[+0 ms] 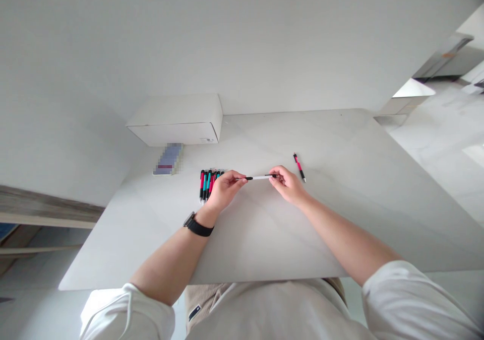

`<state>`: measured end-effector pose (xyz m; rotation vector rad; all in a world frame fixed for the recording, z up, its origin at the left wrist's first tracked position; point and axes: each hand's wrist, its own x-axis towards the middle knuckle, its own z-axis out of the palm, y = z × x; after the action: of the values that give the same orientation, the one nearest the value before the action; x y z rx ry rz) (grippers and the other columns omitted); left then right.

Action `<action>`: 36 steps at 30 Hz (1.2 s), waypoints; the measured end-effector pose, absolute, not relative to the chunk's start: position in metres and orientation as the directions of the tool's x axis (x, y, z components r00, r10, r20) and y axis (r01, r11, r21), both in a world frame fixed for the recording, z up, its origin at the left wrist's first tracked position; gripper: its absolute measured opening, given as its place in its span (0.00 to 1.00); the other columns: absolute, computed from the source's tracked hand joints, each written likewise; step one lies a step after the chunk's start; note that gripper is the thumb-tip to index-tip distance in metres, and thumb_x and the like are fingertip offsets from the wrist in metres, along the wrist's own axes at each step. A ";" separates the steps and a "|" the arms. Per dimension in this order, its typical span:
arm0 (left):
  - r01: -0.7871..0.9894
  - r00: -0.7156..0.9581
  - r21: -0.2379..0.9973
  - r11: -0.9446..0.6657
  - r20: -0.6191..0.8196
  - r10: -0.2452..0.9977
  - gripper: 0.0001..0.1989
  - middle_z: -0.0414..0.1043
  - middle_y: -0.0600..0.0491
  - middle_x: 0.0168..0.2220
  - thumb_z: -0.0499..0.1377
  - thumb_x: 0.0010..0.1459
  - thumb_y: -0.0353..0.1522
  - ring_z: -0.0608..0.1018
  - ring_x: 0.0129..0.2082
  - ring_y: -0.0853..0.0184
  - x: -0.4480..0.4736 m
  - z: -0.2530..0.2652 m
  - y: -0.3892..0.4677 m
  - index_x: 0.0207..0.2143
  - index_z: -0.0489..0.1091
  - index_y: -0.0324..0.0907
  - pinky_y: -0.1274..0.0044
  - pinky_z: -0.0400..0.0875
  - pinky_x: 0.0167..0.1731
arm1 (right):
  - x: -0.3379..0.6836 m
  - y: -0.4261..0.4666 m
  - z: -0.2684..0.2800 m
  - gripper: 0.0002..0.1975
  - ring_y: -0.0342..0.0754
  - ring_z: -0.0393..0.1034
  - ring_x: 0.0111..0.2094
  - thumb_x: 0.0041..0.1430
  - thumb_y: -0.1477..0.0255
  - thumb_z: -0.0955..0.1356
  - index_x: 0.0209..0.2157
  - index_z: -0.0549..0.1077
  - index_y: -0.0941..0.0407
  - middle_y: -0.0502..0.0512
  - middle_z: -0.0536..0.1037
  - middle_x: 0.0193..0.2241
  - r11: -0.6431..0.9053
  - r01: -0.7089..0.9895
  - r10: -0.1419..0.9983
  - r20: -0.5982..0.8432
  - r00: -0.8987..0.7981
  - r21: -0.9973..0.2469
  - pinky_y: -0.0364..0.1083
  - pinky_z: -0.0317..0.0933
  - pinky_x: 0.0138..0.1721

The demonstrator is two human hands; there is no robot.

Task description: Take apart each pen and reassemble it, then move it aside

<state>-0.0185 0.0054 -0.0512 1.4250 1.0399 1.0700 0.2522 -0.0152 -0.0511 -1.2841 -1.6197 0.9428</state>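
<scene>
Both my hands pinch a slim pen with a white middle and black ends, held level above the table. My left hand closes on its left end, and my right hand grips the other end. Partly behind my left hand lies a row of several pens in pink and teal with black ends. A single pink and black pen rests on the table just beyond my right hand, tilted.
A long white box stands at the back left against the wall. In front of it lies a blurred bluish packet. The white marbled table has its near edge against my body.
</scene>
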 end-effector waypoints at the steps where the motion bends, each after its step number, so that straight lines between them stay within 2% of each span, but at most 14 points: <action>1: 0.060 0.230 0.993 -0.102 0.086 0.969 0.16 0.82 0.47 0.40 0.71 0.57 0.43 0.81 0.38 0.63 -0.019 -0.051 0.005 0.41 0.78 0.42 0.73 0.73 0.39 | 0.253 -0.015 -0.052 0.20 0.47 0.73 0.31 0.64 0.53 0.70 0.51 0.73 0.49 0.54 0.81 0.42 0.178 0.341 0.983 0.148 -0.112 -0.923 0.46 0.69 0.34; 3: 0.072 0.222 0.991 -0.112 0.093 0.971 0.15 0.82 0.47 0.40 0.71 0.58 0.42 0.81 0.38 0.64 -0.019 -0.052 0.005 0.41 0.78 0.42 0.74 0.72 0.38 | 0.253 -0.015 -0.052 0.20 0.47 0.73 0.30 0.66 0.51 0.68 0.52 0.72 0.48 0.53 0.81 0.41 0.125 0.320 0.989 0.091 -0.120 -0.939 0.45 0.68 0.30; 6: 0.068 0.211 0.991 -0.117 0.100 0.972 0.15 0.82 0.48 0.40 0.71 0.58 0.42 0.81 0.37 0.65 -0.018 -0.053 0.005 0.41 0.78 0.41 0.75 0.72 0.37 | 0.254 -0.016 -0.051 0.21 0.47 0.73 0.28 0.70 0.49 0.62 0.43 0.74 0.50 0.51 0.80 0.31 0.065 0.321 0.987 0.013 -0.160 -0.945 0.44 0.64 0.27; 9: 0.048 0.220 0.993 -0.109 0.096 0.971 0.16 0.82 0.48 0.39 0.71 0.57 0.42 0.81 0.38 0.65 -0.018 -0.053 0.005 0.41 0.78 0.41 0.75 0.72 0.38 | 0.254 -0.016 -0.051 0.22 0.47 0.72 0.27 0.71 0.49 0.61 0.37 0.74 0.51 0.51 0.79 0.27 0.083 0.344 0.982 0.018 -0.187 -0.935 0.43 0.64 0.27; 11: 0.048 0.223 0.993 -0.108 0.095 0.970 0.15 0.82 0.48 0.38 0.71 0.58 0.41 0.81 0.38 0.65 -0.018 -0.053 0.005 0.41 0.78 0.41 0.75 0.72 0.38 | 0.254 -0.016 -0.050 0.20 0.46 0.72 0.27 0.70 0.50 0.62 0.39 0.74 0.51 0.50 0.79 0.29 0.110 0.347 0.980 0.044 -0.193 -0.931 0.44 0.64 0.28; 13: 0.055 0.220 0.992 -0.113 0.099 0.971 0.15 0.82 0.48 0.38 0.71 0.58 0.41 0.82 0.38 0.64 -0.018 -0.053 0.005 0.41 0.77 0.41 0.75 0.72 0.38 | 0.254 -0.015 -0.050 0.18 0.46 0.73 0.28 0.69 0.51 0.65 0.44 0.75 0.50 0.52 0.81 0.34 0.151 0.356 0.980 0.093 -0.176 -0.922 0.44 0.66 0.30; 17: 0.054 0.212 0.991 -0.125 0.111 0.971 0.15 0.81 0.48 0.38 0.71 0.59 0.41 0.82 0.39 0.63 -0.018 -0.053 0.005 0.42 0.77 0.41 0.74 0.74 0.39 | 0.255 -0.015 -0.051 0.21 0.45 0.73 0.30 0.66 0.53 0.69 0.55 0.72 0.48 0.54 0.80 0.46 0.174 0.352 0.982 0.137 -0.127 -0.920 0.44 0.68 0.31; 19: 0.045 0.214 0.990 -0.130 0.118 0.970 0.15 0.82 0.48 0.38 0.71 0.58 0.41 0.82 0.39 0.63 -0.018 -0.053 0.005 0.42 0.77 0.41 0.74 0.74 0.39 | 0.256 -0.015 -0.051 0.20 0.45 0.72 0.29 0.68 0.51 0.66 0.52 0.73 0.48 0.53 0.81 0.41 0.124 0.326 0.988 0.087 -0.125 -0.937 0.44 0.66 0.27; 23: 0.049 0.223 0.989 -0.136 0.122 0.967 0.15 0.82 0.47 0.39 0.70 0.59 0.40 0.82 0.39 0.64 -0.018 -0.052 0.005 0.42 0.77 0.41 0.74 0.74 0.39 | 0.256 -0.015 -0.051 0.20 0.47 0.72 0.27 0.70 0.50 0.62 0.40 0.74 0.50 0.51 0.79 0.29 0.097 0.338 0.986 0.044 -0.160 -0.936 0.43 0.63 0.25; 27: 0.068 0.206 0.989 -0.134 0.117 0.971 0.15 0.82 0.47 0.38 0.70 0.59 0.41 0.83 0.39 0.63 -0.018 -0.052 0.005 0.42 0.77 0.41 0.74 0.75 0.40 | 0.256 -0.014 -0.052 0.16 0.46 0.72 0.28 0.66 0.53 0.68 0.44 0.74 0.50 0.52 0.80 0.35 0.168 0.365 0.982 0.123 -0.145 -0.916 0.44 0.67 0.29; 31: 0.072 0.213 0.987 -0.143 0.125 0.969 0.15 0.82 0.47 0.38 0.70 0.59 0.41 0.83 0.40 0.63 -0.018 -0.052 0.005 0.42 0.77 0.41 0.73 0.75 0.41 | 0.256 -0.015 -0.052 0.20 0.45 0.73 0.28 0.64 0.53 0.69 0.52 0.72 0.48 0.54 0.81 0.44 0.149 0.361 0.986 0.111 -0.123 -0.921 0.45 0.68 0.29; 33: 0.072 0.223 0.988 -0.139 0.120 0.967 0.15 0.82 0.47 0.39 0.70 0.60 0.41 0.83 0.40 0.62 -0.018 -0.051 0.004 0.42 0.77 0.41 0.72 0.75 0.41 | 0.256 -0.015 -0.051 0.20 0.45 0.73 0.27 0.67 0.51 0.66 0.53 0.72 0.48 0.53 0.82 0.41 0.107 0.339 0.988 0.063 -0.139 -0.935 0.44 0.66 0.27; 36: 0.065 0.219 0.989 -0.134 0.117 0.969 0.15 0.81 0.47 0.39 0.69 0.60 0.41 0.83 0.40 0.62 -0.018 -0.050 0.004 0.43 0.76 0.41 0.73 0.75 0.41 | 0.257 -0.014 -0.051 0.20 0.46 0.72 0.26 0.70 0.50 0.63 0.43 0.75 0.50 0.51 0.81 0.31 0.090 0.355 0.985 0.031 -0.169 -0.930 0.43 0.65 0.27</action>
<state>-0.0180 0.0041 -0.0503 1.4548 1.0406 1.0980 0.2568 -0.0144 -0.0513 -1.3473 -1.6327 1.0817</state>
